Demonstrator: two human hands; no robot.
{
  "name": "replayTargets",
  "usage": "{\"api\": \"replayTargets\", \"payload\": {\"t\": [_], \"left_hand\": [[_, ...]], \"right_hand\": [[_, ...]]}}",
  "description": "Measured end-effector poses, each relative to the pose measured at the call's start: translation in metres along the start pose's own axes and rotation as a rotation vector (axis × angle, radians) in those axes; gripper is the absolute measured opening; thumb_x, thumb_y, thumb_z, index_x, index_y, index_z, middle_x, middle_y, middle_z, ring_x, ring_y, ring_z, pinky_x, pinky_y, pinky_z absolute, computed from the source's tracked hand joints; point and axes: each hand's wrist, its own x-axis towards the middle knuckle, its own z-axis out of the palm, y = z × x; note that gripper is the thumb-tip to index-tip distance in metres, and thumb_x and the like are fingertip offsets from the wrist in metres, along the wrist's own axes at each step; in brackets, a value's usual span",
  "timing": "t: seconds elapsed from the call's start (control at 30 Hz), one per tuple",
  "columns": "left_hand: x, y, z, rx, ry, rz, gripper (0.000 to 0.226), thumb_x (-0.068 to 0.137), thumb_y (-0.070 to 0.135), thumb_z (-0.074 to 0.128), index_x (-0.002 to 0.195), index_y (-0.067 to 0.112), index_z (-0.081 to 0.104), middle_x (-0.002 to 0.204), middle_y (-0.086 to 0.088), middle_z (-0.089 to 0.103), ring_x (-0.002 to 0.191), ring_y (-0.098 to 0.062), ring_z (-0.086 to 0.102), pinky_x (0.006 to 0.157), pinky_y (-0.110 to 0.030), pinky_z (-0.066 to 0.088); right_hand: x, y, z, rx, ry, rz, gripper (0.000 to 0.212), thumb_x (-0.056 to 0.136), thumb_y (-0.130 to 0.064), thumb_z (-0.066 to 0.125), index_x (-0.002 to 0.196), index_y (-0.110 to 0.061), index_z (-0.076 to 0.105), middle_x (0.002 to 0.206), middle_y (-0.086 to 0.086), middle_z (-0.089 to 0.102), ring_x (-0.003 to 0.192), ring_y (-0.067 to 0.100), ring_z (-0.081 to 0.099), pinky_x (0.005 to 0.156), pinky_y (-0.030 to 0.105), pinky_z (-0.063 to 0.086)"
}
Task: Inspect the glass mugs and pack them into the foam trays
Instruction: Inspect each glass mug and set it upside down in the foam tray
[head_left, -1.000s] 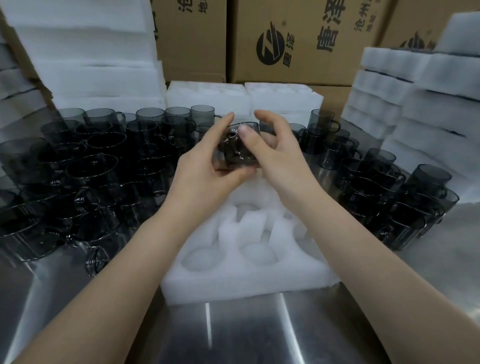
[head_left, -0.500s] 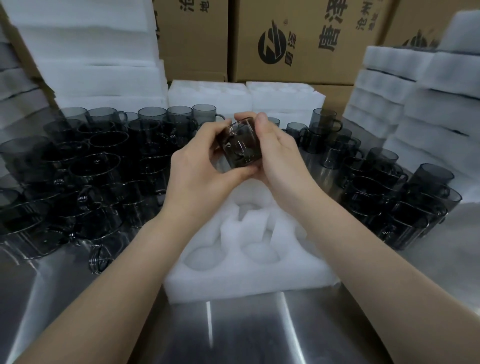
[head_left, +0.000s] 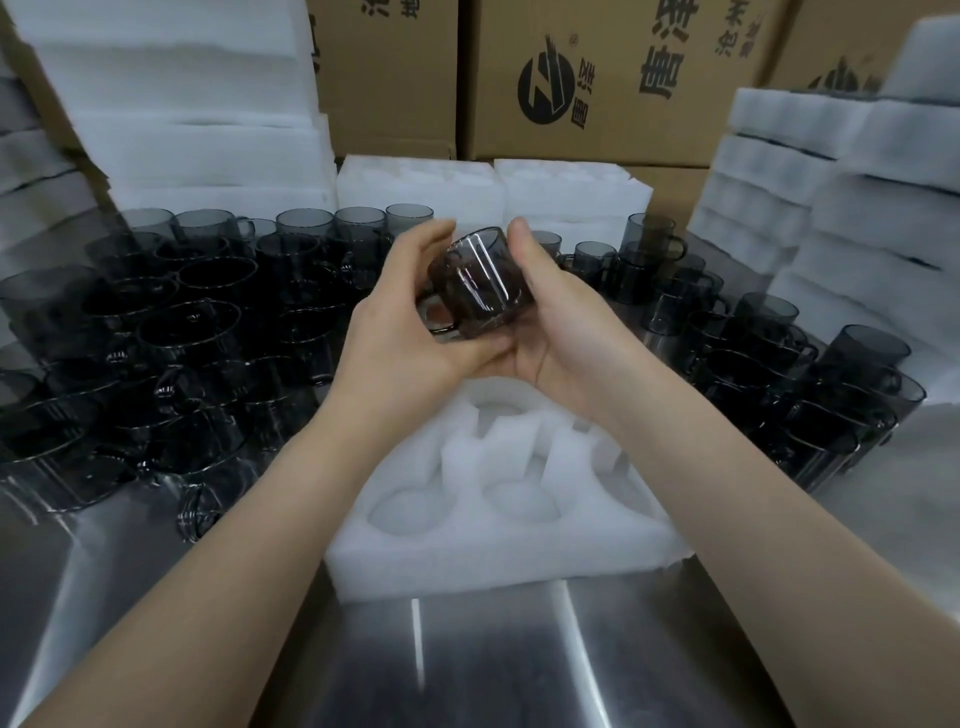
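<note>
A tall stack of white foam trays (head_left: 171, 104) stands at the desk's (head_left: 493, 670) far left corner. In front of it a dense crowd of smoked glass mugs (head_left: 156, 353) fills the left side of the desk. Next comes the left hand (head_left: 395, 332), its fingers (head_left: 431, 244) curled round the left side of one smoked glass mug (head_left: 480, 283), thumb beneath it. This mug is held in the air, tilted, above the far part of a white foam tray (head_left: 467, 561) that sits near the desk's front edge. Its handle points down towards the left palm. The right hand (head_left: 566, 322) cups the mug's other side, thumb laid on its upper end. A second group of mugs (head_left: 779, 374) stands along the right side. More stacked foam (head_left: 857, 208) rises at the far right corner, and cardboard boxes (head_left: 597, 78) stand behind.
</note>
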Motion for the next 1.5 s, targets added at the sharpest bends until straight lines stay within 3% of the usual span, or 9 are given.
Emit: {"api": "replayTargets", "payload": {"t": [0.2,0.33,0.43,0.63,0.77,0.97,1.13,1.37,1.5], "left_hand": [[-0.003,0.007,0.002,0.184,-0.012,0.188,0.065,0.072,0.016,0.084,0.13,0.016,0.055,0.118,0.011,0.062,0.108,-0.001,0.057,0.096,-0.013,0.042],[-0.005,0.007,0.0,0.185,-0.065,0.228,0.067,0.076,0.015,0.081,0.134,0.01,0.049,0.123,0.004,0.059,0.112,-0.004,0.055,0.098,-0.014,0.04],[-0.005,0.007,-0.001,0.114,-0.086,0.218,0.072,0.077,0.015,0.077,0.139,0.011,0.043,0.132,0.003,0.055,0.121,-0.005,0.053,0.101,-0.019,0.043],[-0.004,0.006,-0.001,-0.029,-0.112,0.086,0.077,0.076,0.012,0.077,0.142,0.02,0.037,0.135,0.015,0.049,0.112,0.007,0.056,0.093,-0.013,0.046],[-0.004,0.01,0.0,0.082,-0.056,0.135,0.082,0.071,0.023,0.08,0.142,0.018,0.039,0.141,0.003,0.047,0.131,-0.005,0.045,0.108,-0.02,0.036],[-0.005,0.011,-0.002,0.13,-0.009,0.193,0.063,0.075,0.016,0.079,0.132,0.01,0.053,0.125,0.001,0.06,0.118,-0.011,0.056,0.104,-0.033,0.045],[-0.006,0.011,-0.001,0.013,-0.075,0.173,0.059,0.076,0.014,0.074,0.129,0.017,0.048,0.119,0.013,0.057,0.117,-0.01,0.057,0.104,-0.038,0.046],[-0.003,0.01,-0.007,-0.304,-0.141,-0.003,0.058,0.088,0.014,0.056,0.143,0.014,0.037,0.15,-0.013,0.04,0.14,-0.02,0.039,0.116,-0.041,0.034],[0.001,0.013,-0.01,-0.281,-0.147,-0.085,0.054,0.098,0.009,0.053,0.148,0.011,0.033,0.154,-0.007,0.037,0.142,-0.011,0.035,0.116,-0.028,0.032]], "right_hand": [[0.002,0.002,0.002,-0.116,0.201,-0.065,0.044,0.102,-0.04,0.043,0.112,-0.004,0.067,0.107,0.019,0.072,0.1,0.033,0.07,0.076,0.043,0.059],[0.0,-0.001,-0.003,-0.072,0.19,-0.044,0.045,0.103,-0.036,0.042,0.119,0.0,0.064,0.115,0.026,0.067,0.109,0.044,0.063,0.091,0.061,0.051],[0.002,-0.002,-0.009,0.027,0.097,0.032,0.049,0.102,-0.04,0.042,0.127,-0.002,0.059,0.125,0.024,0.063,0.12,0.044,0.057,0.101,0.058,0.045],[-0.001,-0.004,-0.008,0.208,-0.199,0.155,0.057,0.094,-0.057,0.043,0.122,-0.011,0.061,0.114,0.013,0.068,0.104,0.029,0.065,0.086,0.042,0.056],[0.003,-0.001,-0.008,0.053,-0.001,-0.002,0.052,0.094,-0.047,0.052,0.118,-0.002,0.062,0.115,0.019,0.067,0.1,0.031,0.067,0.085,0.043,0.057],[0.003,0.002,-0.005,0.003,0.12,-0.101,0.05,0.098,-0.038,0.052,0.123,0.004,0.057,0.118,0.028,0.064,0.098,0.033,0.066,0.069,0.038,0.059],[0.002,0.001,-0.009,-0.013,0.174,-0.126,0.024,0.1,-0.027,0.052,0.098,-0.005,0.06,0.088,0.015,0.068,0.066,0.02,0.067,0.052,0.03,0.056],[-0.001,-0.007,-0.012,0.117,0.001,0.052,0.021,0.098,-0.028,0.052,0.101,-0.011,0.065,0.095,0.009,0.065,0.072,0.019,0.07,0.062,0.032,0.058],[-0.003,-0.009,-0.015,0.198,-0.055,0.06,0.017,0.095,-0.025,0.054,0.101,-0.011,0.062,0.092,0.009,0.068,0.081,0.024,0.07,0.069,0.035,0.06]]}}
